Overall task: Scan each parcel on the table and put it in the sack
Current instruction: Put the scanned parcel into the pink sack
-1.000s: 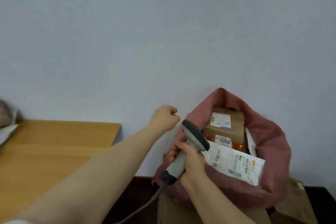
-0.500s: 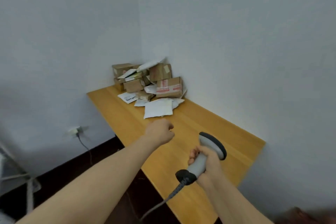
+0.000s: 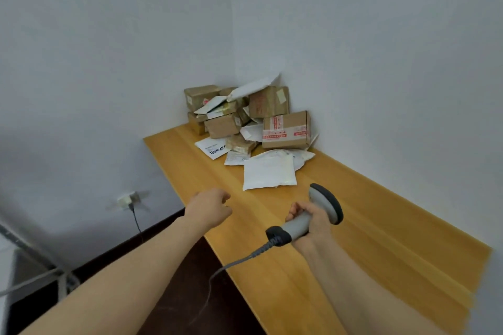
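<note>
A pile of parcels [image 3: 246, 119], brown cardboard boxes and white mailer bags, fills the far corner of the wooden table [image 3: 381, 226]. Nearest to me lies a flat white mailer bag [image 3: 268, 173]. A box with red tape [image 3: 285, 129] sits at the pile's right. My left hand [image 3: 209, 209] hovers over the table's left edge, loosely curled and empty, short of the white bag. My right hand [image 3: 310, 221] grips the grey barcode scanner [image 3: 321, 209] by its handle, its head aimed toward the pile. The sack is out of view.
The scanner's cable [image 3: 231, 266] hangs off the table's near left edge toward the dark floor. A wall socket with a plugged cord [image 3: 128, 200] is low on the left wall. White walls meet behind the pile. A metal frame [image 3: 32, 266] stands at lower left.
My view swung left from the pink sack to the table and its parcel pile. Both hands moved along, the right still holding the scanner, and the pile looks closer than half a second ago.
</note>
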Demonstrator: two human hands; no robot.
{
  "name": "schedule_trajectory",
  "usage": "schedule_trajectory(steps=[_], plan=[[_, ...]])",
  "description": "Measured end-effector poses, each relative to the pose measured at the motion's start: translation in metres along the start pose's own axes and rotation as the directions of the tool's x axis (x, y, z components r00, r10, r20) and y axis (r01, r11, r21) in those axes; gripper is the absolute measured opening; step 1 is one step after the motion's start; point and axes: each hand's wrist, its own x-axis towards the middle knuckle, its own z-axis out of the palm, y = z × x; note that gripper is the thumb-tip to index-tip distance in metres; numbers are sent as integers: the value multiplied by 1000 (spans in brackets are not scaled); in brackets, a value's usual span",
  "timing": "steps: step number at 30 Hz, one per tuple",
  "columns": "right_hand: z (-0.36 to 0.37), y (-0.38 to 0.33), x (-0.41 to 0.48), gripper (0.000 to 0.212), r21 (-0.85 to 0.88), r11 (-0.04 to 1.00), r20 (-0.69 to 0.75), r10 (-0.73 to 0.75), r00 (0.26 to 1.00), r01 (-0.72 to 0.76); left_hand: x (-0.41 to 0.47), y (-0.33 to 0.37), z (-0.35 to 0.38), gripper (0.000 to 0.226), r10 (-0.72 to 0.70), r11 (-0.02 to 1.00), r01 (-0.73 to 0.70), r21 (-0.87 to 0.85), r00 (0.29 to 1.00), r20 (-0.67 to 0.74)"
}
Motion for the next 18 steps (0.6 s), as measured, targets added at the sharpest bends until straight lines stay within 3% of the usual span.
schedule_trajectory(steps=[8, 12, 18], plan=[[41, -23, 89, 18, 59, 998, -149, -14, 989, 23, 132, -6, 18, 59, 46, 998, -38, -51, 987, 153], [52, -28, 112, 18, 91, 995, -216, -26, 976, 46, 185, -6, 42, 68, 134, 991, -129, -34, 967, 217], [67, -20, 145, 11, 144, 979, -352, -88, 932, 147, 277, 3, 84, 117, 314, 946, -323, -14, 907, 279]])
